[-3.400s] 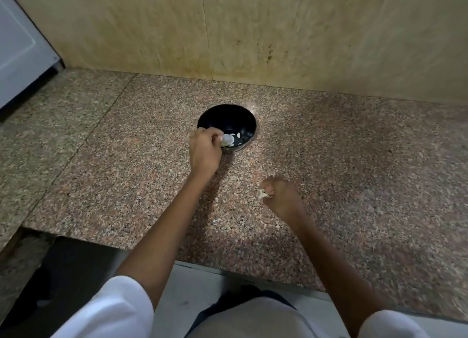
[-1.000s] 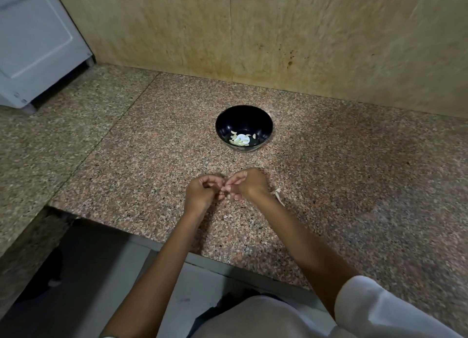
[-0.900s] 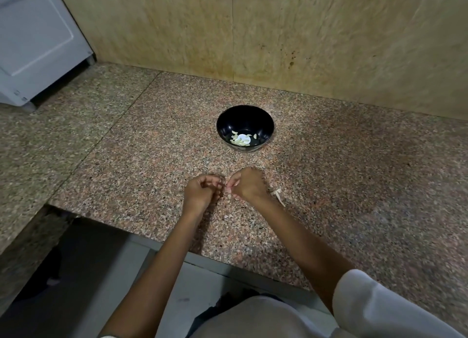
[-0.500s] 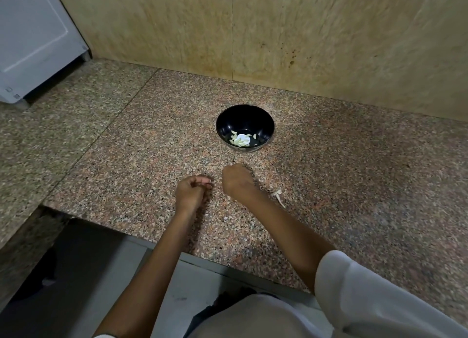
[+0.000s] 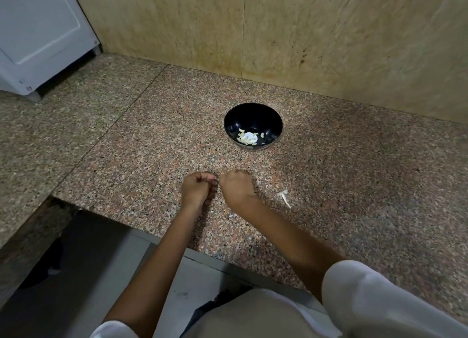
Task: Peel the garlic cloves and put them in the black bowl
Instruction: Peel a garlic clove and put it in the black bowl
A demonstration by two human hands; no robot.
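The black bowl (image 5: 229, 121) stands on the granite counter and holds several peeled garlic cloves (image 5: 247, 137). In front of it, near the counter's front edge, my left hand (image 5: 196, 192) and my right hand (image 5: 236, 189) sit side by side, almost touching. My left hand's thumb and fingertips are pinched together towards the right hand, seemingly on a small garlic clove that is barely visible. My right hand is curled with its back to the camera, so what lies under its fingers is hidden.
A scrap of garlic skin and stem (image 5: 284, 197) lies on the counter (image 5: 354, 186) just right of my right hand. A beige wall runs behind the bowl. A white appliance (image 5: 38, 34) stands at the far left. The counter's front edge is close below my wrists.
My left hand came back from the bowl after leaving a clove there. Both hands met in front of it, pinched something, drew slightly apart, and now sit close together again.
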